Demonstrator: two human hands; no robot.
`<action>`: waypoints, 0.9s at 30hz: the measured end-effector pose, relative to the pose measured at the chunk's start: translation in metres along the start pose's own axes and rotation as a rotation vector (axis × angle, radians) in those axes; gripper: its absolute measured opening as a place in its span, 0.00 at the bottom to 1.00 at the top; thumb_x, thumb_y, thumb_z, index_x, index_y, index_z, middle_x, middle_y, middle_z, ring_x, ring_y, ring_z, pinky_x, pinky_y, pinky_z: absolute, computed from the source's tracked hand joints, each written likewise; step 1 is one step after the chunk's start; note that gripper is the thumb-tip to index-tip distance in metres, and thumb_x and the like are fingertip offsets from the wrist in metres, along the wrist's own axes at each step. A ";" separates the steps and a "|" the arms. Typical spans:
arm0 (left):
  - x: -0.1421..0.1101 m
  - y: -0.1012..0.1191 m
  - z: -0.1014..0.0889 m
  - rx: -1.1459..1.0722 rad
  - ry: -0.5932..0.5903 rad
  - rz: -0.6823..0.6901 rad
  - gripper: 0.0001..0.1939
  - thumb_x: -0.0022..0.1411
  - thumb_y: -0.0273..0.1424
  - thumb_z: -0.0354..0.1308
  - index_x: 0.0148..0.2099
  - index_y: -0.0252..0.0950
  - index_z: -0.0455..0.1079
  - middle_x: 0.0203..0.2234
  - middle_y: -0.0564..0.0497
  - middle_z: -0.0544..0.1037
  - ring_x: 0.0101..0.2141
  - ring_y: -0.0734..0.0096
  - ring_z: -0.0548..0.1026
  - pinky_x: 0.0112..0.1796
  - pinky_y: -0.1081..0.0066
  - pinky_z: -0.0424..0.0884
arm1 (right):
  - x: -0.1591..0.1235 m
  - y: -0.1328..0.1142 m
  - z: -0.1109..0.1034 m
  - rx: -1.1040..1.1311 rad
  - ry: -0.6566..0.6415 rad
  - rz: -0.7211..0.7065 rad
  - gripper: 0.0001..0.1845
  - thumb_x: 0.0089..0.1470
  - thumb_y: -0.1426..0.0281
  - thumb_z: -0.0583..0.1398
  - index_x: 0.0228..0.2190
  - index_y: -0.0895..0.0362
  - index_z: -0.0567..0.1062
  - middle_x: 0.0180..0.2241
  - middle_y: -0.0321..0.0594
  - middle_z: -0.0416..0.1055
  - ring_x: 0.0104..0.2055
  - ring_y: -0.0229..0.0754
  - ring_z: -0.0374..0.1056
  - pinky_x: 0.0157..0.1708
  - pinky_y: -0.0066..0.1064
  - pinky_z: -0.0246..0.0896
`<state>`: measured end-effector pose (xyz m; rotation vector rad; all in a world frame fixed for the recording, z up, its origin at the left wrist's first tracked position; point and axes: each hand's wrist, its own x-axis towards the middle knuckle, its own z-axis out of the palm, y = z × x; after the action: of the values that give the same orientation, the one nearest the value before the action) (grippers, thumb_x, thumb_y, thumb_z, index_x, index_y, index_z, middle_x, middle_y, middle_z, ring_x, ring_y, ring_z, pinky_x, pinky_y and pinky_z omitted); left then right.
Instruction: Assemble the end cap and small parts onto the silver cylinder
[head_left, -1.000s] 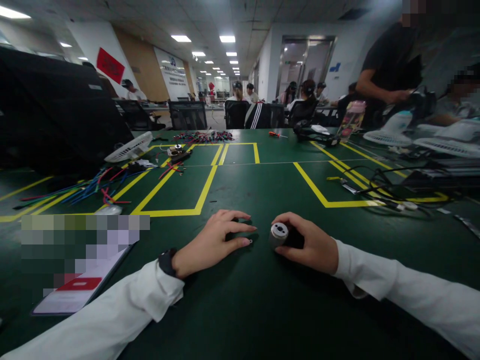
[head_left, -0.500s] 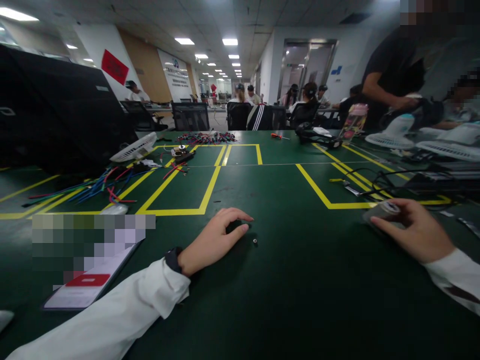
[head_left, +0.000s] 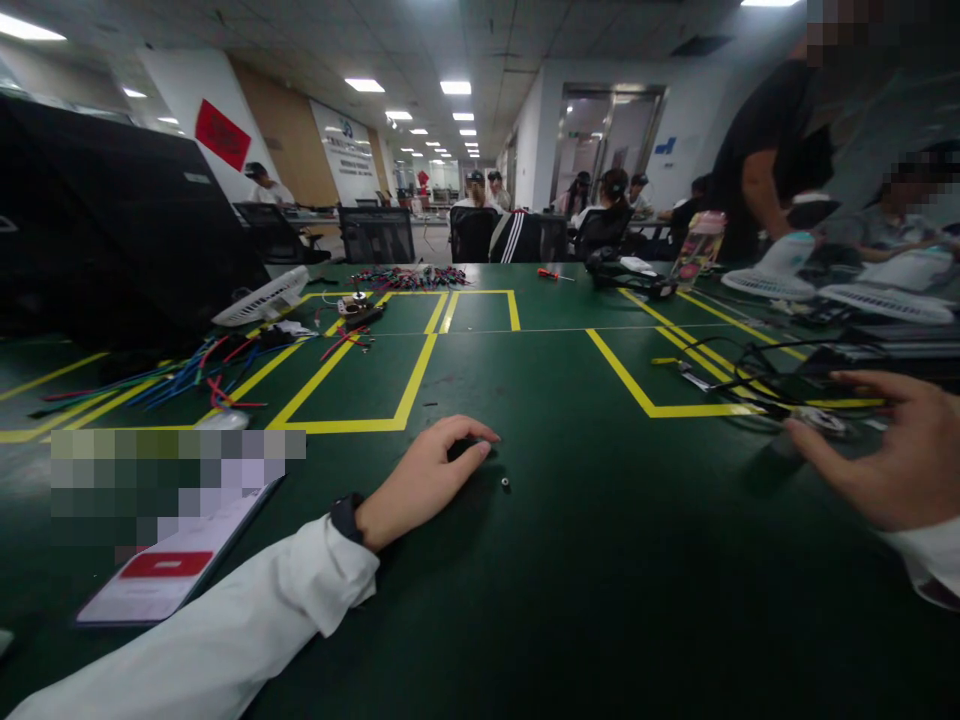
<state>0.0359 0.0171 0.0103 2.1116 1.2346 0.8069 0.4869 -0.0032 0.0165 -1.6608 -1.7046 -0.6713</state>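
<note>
Just right of the left hand (head_left: 424,482), with fingertips parted, a small part (head_left: 505,482) is found; the spread right hand (head_left: 896,455) is held farther.

Green table (head_left: 570,620) in front of me, yellow tape (head_left: 345,427) on it. Metal bit (head_left: 505,483) just off my left hand (head_left: 429,472), phone (head_left: 154,592) further left. Loose wires (head_left: 169,378), fan (head_left: 264,298) beyond. Wire pile (head_left: 409,277), screwdriver (head_left: 550,273) at back. Bottle (head_left: 697,252), black cables (head_left: 739,358) right.
</note>
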 end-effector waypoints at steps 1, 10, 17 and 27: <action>0.000 -0.001 0.000 -0.011 0.012 -0.017 0.11 0.63 0.35 0.50 0.44 0.41 0.70 0.42 0.51 0.74 0.43 0.65 0.71 0.46 0.63 0.65 | 0.004 -0.021 -0.003 0.077 -0.015 -0.072 0.28 0.46 0.58 0.59 0.49 0.51 0.62 0.47 0.49 0.63 0.51 0.60 0.59 0.52 0.51 0.49; 0.000 -0.002 -0.001 -0.170 0.128 -0.112 0.11 0.62 0.34 0.49 0.41 0.38 0.70 0.38 0.50 0.76 0.40 0.66 0.73 0.41 0.67 0.67 | 0.002 -0.211 0.035 0.828 -0.776 -0.414 0.12 0.49 0.70 0.58 0.39 0.56 0.70 0.35 0.39 0.69 0.37 0.37 0.63 0.39 0.32 0.60; 0.001 -0.004 0.001 -0.161 0.126 -0.092 0.10 0.62 0.33 0.50 0.41 0.38 0.70 0.36 0.50 0.76 0.38 0.66 0.74 0.40 0.66 0.68 | -0.007 -0.244 0.054 0.815 -0.735 -0.430 0.08 0.48 0.66 0.60 0.32 0.56 0.74 0.31 0.38 0.68 0.34 0.37 0.61 0.37 0.33 0.57; 0.000 -0.007 0.000 -0.163 0.119 -0.101 0.10 0.62 0.33 0.49 0.41 0.38 0.70 0.37 0.51 0.76 0.38 0.66 0.74 0.40 0.66 0.68 | 0.052 -0.157 0.008 0.533 -0.225 -0.369 0.07 0.51 0.66 0.57 0.32 0.55 0.71 0.34 0.41 0.69 0.38 0.39 0.64 0.42 0.34 0.58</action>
<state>0.0322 0.0200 0.0053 1.8802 1.2797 0.9651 0.3312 0.0265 0.0632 -1.0902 -2.1458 -0.1566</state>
